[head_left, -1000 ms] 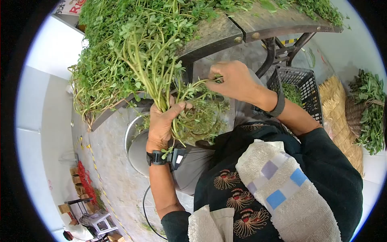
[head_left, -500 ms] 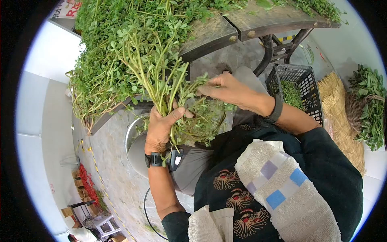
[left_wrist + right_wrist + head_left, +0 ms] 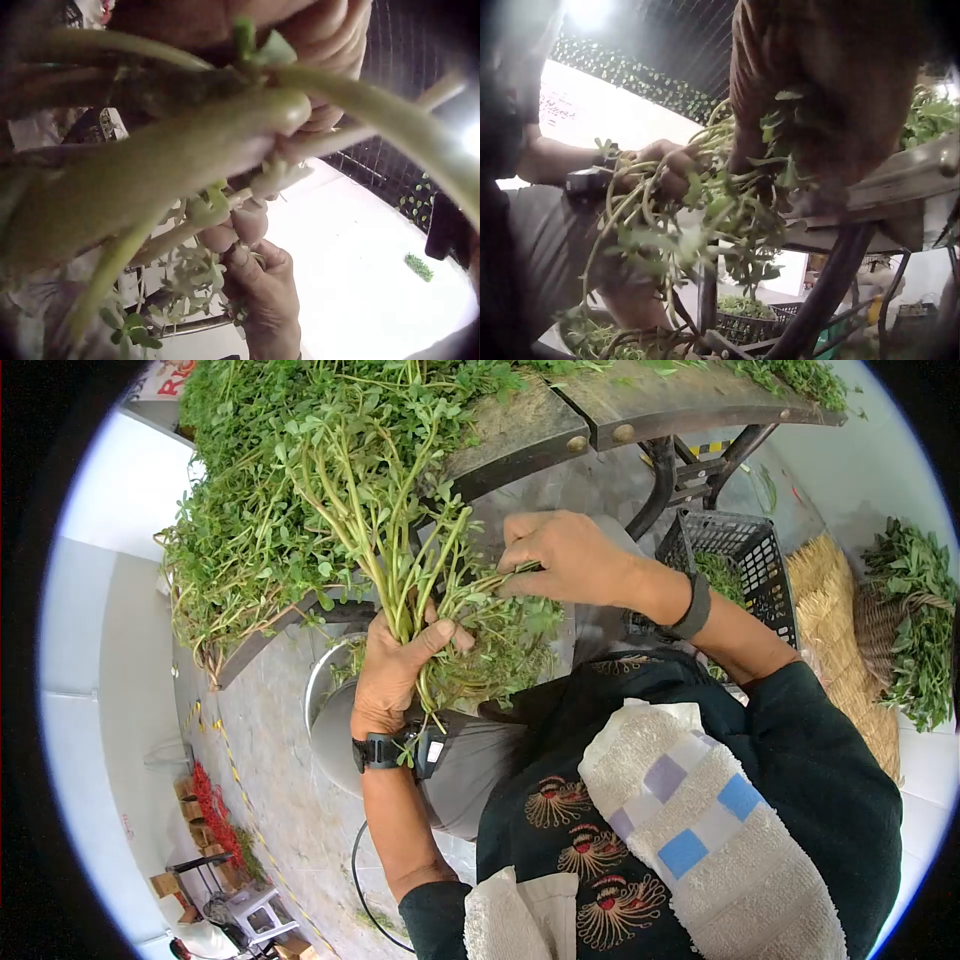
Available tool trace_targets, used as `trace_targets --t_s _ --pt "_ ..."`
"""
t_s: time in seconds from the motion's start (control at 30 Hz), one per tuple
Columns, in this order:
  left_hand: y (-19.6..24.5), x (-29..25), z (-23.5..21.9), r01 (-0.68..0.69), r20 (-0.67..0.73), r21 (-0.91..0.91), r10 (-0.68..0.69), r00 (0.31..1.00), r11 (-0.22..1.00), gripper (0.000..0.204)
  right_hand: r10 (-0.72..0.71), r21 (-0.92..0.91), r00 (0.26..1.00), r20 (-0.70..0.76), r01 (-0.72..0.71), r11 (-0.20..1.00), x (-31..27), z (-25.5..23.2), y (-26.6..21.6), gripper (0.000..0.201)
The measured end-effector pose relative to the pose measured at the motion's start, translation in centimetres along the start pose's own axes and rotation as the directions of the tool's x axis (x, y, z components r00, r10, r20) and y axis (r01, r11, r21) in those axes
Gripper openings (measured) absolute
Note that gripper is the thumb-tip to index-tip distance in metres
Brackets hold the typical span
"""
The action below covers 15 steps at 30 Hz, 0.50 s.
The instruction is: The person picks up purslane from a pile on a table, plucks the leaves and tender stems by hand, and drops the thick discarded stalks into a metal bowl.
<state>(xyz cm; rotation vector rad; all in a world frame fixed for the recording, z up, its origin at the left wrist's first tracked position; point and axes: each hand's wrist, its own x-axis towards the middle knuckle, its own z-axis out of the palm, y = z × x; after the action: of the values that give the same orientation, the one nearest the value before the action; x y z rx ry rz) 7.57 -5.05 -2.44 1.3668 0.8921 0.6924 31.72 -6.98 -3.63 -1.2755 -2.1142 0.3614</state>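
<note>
A bunch of purslane with thick pale stems stands upright in my left hand, whose thumb wraps across the stem bases. More thin stems droop from it to the right. Just right of the bunch, my right hand pinches the end of a purslane sprig between thumb and fingers. In the left wrist view, cut stem ends loom close to the lens, with the right hand beyond. The right wrist view shows leaves dangling below the right hand; its fingertips are partly hidden there.
A large heap of purslane covers the left of the wooden table. Below my hands is a metal basin. To the right stand a black crate with greens, a straw mat and a basket with leafy stems.
My right hand moved in toward the bunch, then drew back slightly up and right, with a sprig between its fingers. The left hand keeps its grip in nearly the same place.
</note>
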Motion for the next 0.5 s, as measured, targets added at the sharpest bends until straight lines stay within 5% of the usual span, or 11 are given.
trace_targets --t_s 0.07,0.2,0.27,0.3,0.37,0.5 --pt "-0.2 0.3 0.2 -0.031 -0.007 -0.027 0.03 1.0 0.999 0.027 -0.071 0.118 0.997 -0.032 0.074 0.99 0.0 -0.8 0.5 0.022" --pt "1.0 0.0 0.7 0.05 0.042 -0.098 -0.046 0.998 0.994 0.027 -0.027 0.293 0.998 0.065 0.007 0.956 0.0 -1.7 0.8 0.023" --pt "1.3 0.0 0.8 0.093 -0.014 -0.021 -0.093 0.996 0.995 0.028 0.29 0.419 0.876 0.385 -0.446 0.791 0.1 -3.1 -0.7 0.025" --pt "1.2 0.1 0.8 0.096 -0.014 -0.021 -0.097 0.995 0.995 0.028 0.291 0.421 0.875 0.387 -0.448 0.789 0.0 -2.7 -0.2 0.025" --pt "0.7 0.3 0.8 0.041 -0.031 -0.036 -0.043 0.999 0.998 0.025 0.092 0.299 0.958 0.273 -0.175 0.938 -0.1 -1.7 1.0 0.031" --pt "0.2 0.5 0.8 0.023 -0.048 -0.04 -0.025 0.999 0.999 0.022 -0.011 0.234 0.977 0.213 -0.04 0.971 0.0 -1.3 1.2 0.033"
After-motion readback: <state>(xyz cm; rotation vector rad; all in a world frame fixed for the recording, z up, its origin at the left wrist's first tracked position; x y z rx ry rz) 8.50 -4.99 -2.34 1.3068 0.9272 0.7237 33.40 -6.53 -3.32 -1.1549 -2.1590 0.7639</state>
